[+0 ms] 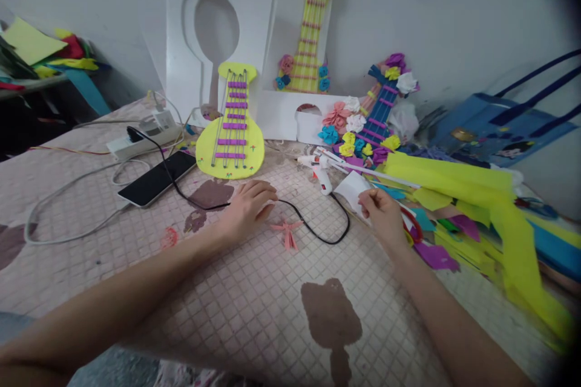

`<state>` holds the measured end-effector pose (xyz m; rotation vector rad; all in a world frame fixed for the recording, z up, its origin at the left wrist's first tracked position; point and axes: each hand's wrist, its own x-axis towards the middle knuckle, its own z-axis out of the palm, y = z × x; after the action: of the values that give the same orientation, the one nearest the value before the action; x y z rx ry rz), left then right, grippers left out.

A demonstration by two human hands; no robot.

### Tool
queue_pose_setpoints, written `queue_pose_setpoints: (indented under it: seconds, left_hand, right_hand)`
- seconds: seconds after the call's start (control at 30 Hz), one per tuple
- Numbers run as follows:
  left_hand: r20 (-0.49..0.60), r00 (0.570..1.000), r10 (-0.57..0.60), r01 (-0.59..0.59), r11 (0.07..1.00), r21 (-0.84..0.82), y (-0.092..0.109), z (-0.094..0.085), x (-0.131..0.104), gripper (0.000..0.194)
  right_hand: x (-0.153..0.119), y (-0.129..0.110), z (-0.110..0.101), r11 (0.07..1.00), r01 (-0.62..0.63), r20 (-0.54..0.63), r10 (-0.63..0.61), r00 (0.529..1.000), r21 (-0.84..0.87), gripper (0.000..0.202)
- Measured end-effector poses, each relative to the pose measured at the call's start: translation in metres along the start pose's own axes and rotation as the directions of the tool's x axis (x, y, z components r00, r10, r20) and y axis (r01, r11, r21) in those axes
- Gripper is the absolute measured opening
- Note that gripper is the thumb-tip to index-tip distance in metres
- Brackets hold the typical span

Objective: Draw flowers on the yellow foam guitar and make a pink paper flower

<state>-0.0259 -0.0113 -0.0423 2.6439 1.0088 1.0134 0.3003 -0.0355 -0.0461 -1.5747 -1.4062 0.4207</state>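
My left hand (pixel 247 208) lies on the table, fingers stretched out, over the black cord (pixel 206 208) of a white glue gun (pixel 321 170). Just right of its fingertips is a small coral-pink paper bow (pixel 288 234). My right hand (pixel 380 213) is closed in a pinch at the edge of a white piece of paper (pixel 351 190), beside the glue gun. A yellow paper guitar (pixel 231 127) with purple strips and strings leans beyond my left hand. A coral-coloured scrap (pixel 169 237) lies left of my forearm.
A phone (pixel 158 178) and a power strip (pixel 143 139) with cables lie at left. Yellow crepe paper (pixel 454 175) and coloured scraps cover the right side. White cut-out board (pixel 177 42), a tall yellow instrument (pixel 308 36), a blue one (pixel 379 112) and a blue bag (pixel 476 121) stand behind.
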Motion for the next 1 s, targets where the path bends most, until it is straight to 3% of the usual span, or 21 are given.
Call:
queue_pose_setpoints:
  seconds: [0.1, 0.2, 0.33, 0.43, 0.6, 0.77, 0.87, 1.0]
  left_hand:
    - [-0.005, 1.0, 0.028, -0.028, 1.0, -0.012, 0.004, 0.0, -0.001, 0.017]
    - [-0.001, 0.998, 0.056, -0.056, 0.998, -0.029, 0.005, 0.002, -0.002, 0.016]
    - [0.009, 0.997, 0.076, -0.076, 0.996, -0.043, 0.005, 0.004, -0.003, 0.016]
    - [-0.012, 0.997, 0.077, -0.078, 0.997, -0.029, 0.006, 0.002, -0.004, 0.017]
    - [-0.044, 0.997, 0.07, -0.071, 0.997, -0.01, 0.008, -0.003, -0.004, 0.016]
    - [-0.064, 0.996, 0.07, -0.07, 0.998, -0.002, 0.009, -0.006, -0.003, 0.015]
    - [-0.079, 0.994, 0.074, -0.074, 0.997, 0.004, 0.01, -0.007, -0.001, 0.015]
    - [-0.082, 0.994, 0.066, -0.067, 0.998, 0.001, 0.013, -0.008, -0.001, 0.014]
  right_hand:
    - [0.031, 0.006, 0.001, 0.98, 0.093, -0.078, -0.108, 0.991, -0.173, 0.024]
    - [0.065, 0.005, 0.013, 0.942, 0.181, -0.076, -0.21, 0.975, -0.282, 0.026]
    - [0.095, -0.001, 0.031, 0.879, 0.337, 0.095, -0.325, 0.941, -0.336, 0.014]
    - [0.101, -0.002, 0.034, 0.836, 0.406, 0.182, -0.363, 0.914, -0.368, 0.025]
    - [0.084, 0.001, 0.015, 0.792, 0.357, 0.13, -0.338, 0.932, -0.496, 0.022]
    - [0.045, -0.002, -0.009, 0.742, 0.395, 0.233, -0.318, 0.919, -0.542, 0.025]
    - [0.016, -0.003, -0.024, 0.725, 0.356, 0.263, -0.245, 0.933, -0.59, 0.021]
    - [-0.009, -0.002, -0.035, 0.686, 0.369, 0.37, -0.155, 0.916, -0.627, 0.013]
